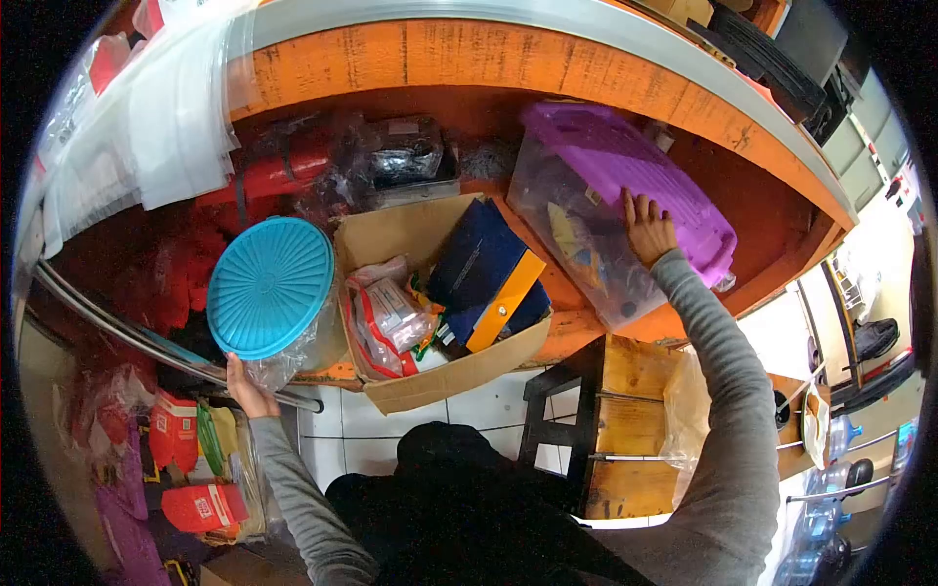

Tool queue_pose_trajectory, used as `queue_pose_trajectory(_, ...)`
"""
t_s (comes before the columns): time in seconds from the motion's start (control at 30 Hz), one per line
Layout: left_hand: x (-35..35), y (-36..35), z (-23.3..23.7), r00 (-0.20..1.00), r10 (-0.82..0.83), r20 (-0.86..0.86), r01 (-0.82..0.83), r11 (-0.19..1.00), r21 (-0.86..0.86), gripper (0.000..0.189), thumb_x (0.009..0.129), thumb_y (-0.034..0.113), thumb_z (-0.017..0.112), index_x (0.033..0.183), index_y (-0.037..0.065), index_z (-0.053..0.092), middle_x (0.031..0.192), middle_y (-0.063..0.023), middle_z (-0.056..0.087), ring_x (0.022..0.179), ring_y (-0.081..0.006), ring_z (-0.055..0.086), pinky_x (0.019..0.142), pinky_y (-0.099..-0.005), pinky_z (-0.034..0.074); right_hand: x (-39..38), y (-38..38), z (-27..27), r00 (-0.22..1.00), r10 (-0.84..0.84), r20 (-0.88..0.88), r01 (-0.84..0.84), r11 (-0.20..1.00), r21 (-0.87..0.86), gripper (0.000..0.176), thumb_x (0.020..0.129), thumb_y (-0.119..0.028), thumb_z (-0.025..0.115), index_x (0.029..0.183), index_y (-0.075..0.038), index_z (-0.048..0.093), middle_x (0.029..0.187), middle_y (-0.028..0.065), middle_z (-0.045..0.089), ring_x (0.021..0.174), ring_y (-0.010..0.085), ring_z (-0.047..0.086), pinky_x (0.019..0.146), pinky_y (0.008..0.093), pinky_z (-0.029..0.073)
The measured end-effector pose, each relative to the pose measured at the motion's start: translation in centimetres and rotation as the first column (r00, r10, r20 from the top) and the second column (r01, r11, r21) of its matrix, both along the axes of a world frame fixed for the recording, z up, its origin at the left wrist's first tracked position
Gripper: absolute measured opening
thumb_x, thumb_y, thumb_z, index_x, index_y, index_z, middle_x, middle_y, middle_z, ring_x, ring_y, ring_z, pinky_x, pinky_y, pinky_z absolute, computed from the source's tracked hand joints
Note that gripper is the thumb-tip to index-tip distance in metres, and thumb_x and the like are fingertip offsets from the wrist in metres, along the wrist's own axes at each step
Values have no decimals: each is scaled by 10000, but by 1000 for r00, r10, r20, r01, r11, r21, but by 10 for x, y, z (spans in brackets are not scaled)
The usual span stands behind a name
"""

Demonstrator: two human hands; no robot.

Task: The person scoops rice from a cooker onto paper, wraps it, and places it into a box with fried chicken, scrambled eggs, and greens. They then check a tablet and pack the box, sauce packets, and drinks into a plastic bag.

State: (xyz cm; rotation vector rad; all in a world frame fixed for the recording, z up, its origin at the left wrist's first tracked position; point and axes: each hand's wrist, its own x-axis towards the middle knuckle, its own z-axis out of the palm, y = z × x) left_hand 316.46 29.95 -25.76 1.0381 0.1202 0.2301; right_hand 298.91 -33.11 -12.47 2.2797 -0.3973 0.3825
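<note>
My left hand (251, 389) is at the near lower edge of a round clear plastic tub with a ribbed blue lid (272, 286). One finger shows against the rim; the others are partly hidden behind the tub, which they appear to grip. My right hand (647, 227) lies on the purple lid (625, 161) of a clear plastic storage box (611, 288), its fingers apart and slightly bent. The box sits tilted on the orange shelf, with a yellowish packet visible through its wall. Between my hands stands an open cardboard box (459, 369) holding a dark blue box file (484, 269) and plastic-wrapped packets (391, 313).
Clear plastic bags (147, 137) hang over the orange shelf edge (469, 54) at upper left. A wrapped black item (405, 146) lies deeper inside. Red packets (200, 503) lie at lower left. A wooden stool (635, 430) stands on the white tiles, right of my legs.
</note>
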Motion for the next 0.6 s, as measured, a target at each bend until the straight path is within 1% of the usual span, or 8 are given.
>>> queue_pose_trajectory(0.17, 1, 2, -3, 996, 70, -47, -69, 997, 22, 407, 894, 320, 564, 1179, 34, 510, 1188, -75, 536, 1072, -209, 503, 925, -380, 387, 31, 6, 11, 998, -7, -57, 8, 1000, 15, 625, 794, -138, 513, 1356, 38, 304, 1077, 173, 522, 880, 273, 565, 680, 406, 497)
queue_pose_trajectory(0.23, 11, 7, -20, 993, 104, -57, -101, 993, 54, 504, 882, 353, 563, 1252, 23, 470, 1244, -104, 507, 1134, -241, 470, 986, -402, 343, 65, 9, -5, 987, 25, -159, 21, 959, 284, 546, 797, -124, 502, 1300, 52, 380, 1093, 214, 546, 897, 296, 581, 709, 424, 489)
queue_pose_trajectory(0.27, 6, 2, -7, 988, 111, -106, -101, 991, 93, 560, 874, 382, 557, 1284, 18, 445, 1284, -120, 478, 1157, -262, 457, 991, -423, 346, 93, -8, -49, 998, 51, -32, -43, 974, 222, 421, 812, -357, 521, 1103, -58, 571, 1025, 166, 598, 928, 299, 598, 721, 399, 481)
queue_pose_trajectory(0.37, -2, 1, 5, 987, 35, -158, -22, 996, 85, 584, 860, 437, 555, 1268, 29, 463, 1288, -125, 476, 1151, -282, 461, 949, -435, 386, 154, 37, -51, 993, -34, 111, 12, 980, 197, 411, 824, -321, 516, 1073, -4, 593, 1020, 185, 591, 876, 332, 576, 728, 491, 451)
queue_pose_trajectory(0.4, 3, 7, -2, 986, 73, -152, -47, 985, 168, 615, 853, 463, 554, 1279, 31, 455, 1311, -127, 456, 1173, -288, 439, 967, -434, 361, 167, 54, -24, 969, -114, -218, 187, 915, 356, 383, 882, -249, 441, 1154, -25, 591, 1265, 233, 467, 1036, 384, 539, 771, 504, 471)
queue_pose_trajectory(0.47, 7, 10, -4, 984, 77, -163, -50, 986, 162, 680, 820, 501, 572, 1300, 37, 445, 1334, -115, 435, 1208, -280, 393, 998, -431, 315, 280, 29, -104, 947, -306, 96, 212, 822, 529, 470, 881, -351, 460, 1228, -42, 529, 1239, 226, 494, 1017, 412, 526, 743, 583, 433)
queue_pose_trajectory(0.5, -3, -1, 7, 989, 104, -106, -85, 982, 168, 730, 800, 528, 575, 1321, 40, 424, 1353, -114, 417, 1211, -287, 390, 1003, -429, 306, 282, 69, -77, 975, -220, -34, 220, 929, 298, 330, 863, -283, 491, 1011, -28, 639, 1064, 214, 559, 855, 433, 550, 611, 601, 425)
queue_pose_trajectory(0.6, -1, -16, 21, 928, 282, -243, -200, 928, 315, 748, 846, 523, 519, 1392, 58, 306, 1431, -123, 297, 1277, -301, 314, 1021, -447, 284, 323, 70, -68, 912, -157, 379, -278, 442, 853, 431, 855, -367, 469, 1184, -101, 553, 994, 180, 581, 950, 389, 523, 602, 530, 413)
